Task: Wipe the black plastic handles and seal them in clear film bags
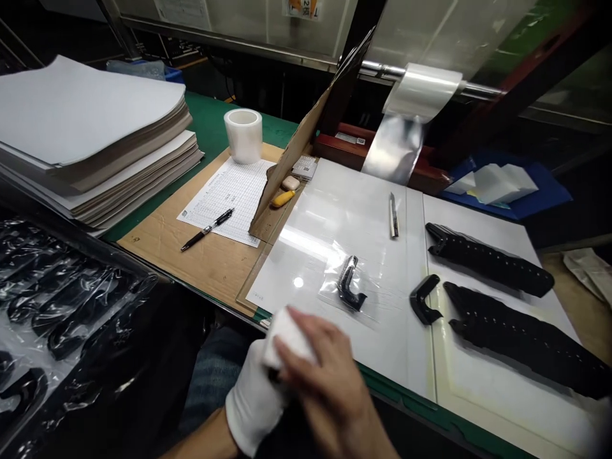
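A white pad point(291, 335), plain and block-like, sits tilted between the gloved left hand point(255, 396) and bare right hand point(329, 363) — slightly blurred; beneath it shows a small dark piece point(274, 375) — mostly hidden.

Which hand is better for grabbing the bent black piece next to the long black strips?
The right hand, probably: it's nearer to the bent black piece. The gloved left hand is farther away. The right holds a white pad, though, so it may need to put that down first.

By the near edge of the surface point(291, 280), I see a bare right hand point(332, 360) gripping a white pad point(292, 336) against the gloved left hand point(253, 398); paper point(95, 108) is piled left.
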{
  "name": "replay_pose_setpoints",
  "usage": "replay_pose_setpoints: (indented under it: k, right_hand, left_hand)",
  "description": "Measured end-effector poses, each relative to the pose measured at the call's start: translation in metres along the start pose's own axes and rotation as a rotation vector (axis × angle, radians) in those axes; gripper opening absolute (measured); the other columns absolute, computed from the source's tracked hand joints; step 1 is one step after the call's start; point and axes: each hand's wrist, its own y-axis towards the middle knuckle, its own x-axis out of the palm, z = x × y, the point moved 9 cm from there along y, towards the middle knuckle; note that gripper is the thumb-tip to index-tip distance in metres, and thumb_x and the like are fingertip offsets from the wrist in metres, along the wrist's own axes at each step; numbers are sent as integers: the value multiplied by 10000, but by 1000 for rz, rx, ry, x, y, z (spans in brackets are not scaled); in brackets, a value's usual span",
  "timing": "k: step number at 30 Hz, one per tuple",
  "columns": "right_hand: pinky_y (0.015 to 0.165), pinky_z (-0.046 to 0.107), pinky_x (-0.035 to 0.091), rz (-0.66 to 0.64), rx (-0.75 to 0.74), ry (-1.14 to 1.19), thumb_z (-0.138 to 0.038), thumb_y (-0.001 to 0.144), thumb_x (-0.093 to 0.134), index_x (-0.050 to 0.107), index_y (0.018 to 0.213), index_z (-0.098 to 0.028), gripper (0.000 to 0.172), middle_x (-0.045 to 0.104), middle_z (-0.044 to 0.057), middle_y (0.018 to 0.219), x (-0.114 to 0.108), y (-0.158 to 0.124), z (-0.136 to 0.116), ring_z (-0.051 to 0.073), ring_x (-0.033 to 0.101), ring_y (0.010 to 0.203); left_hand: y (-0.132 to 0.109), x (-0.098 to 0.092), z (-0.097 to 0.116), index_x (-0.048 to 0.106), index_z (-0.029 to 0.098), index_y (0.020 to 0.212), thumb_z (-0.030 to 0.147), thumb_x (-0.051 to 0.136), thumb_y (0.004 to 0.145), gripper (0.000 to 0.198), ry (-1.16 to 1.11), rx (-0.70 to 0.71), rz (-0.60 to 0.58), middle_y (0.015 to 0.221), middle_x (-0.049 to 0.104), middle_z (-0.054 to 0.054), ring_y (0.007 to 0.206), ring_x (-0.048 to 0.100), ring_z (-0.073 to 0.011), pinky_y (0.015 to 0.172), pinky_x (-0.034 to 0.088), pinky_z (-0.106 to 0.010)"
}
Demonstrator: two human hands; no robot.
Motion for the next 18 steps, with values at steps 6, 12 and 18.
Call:
replay_pose_setpoints:
  k: [6,12,18]
  right_hand:
    - [1023,496,466,21,-6,17,-101,958,541,527,1421,-336,519,439,81,1539,0,7,-6,277,449,1344]
    - [1066,520,442,55,166,79,-131,979,541,519,1422,-379,509,453,60,1528,6,10,7,265,435,1374]
    - [1149,514,385,136,275,244,-339,973,618,652,1295,-320,324,504,44,1499,-1,99,36,244,415,1410]
  left_hand:
    - [-5,-4,7,731,166,1171,399,579,951,355,123,183,-2,965,778,-89,805,710,-245,759,580,-302]
    - [-7,-22,10,612,222,1367,310,584,969,408,166,212,95,1266,713,-94,1131,682,-266,994,527,-316]
    - [-17,-41,23,627,277,1346,316,622,960,388,176,233,207,1304,702,-31,1208,653,-235,1074,491,-278]
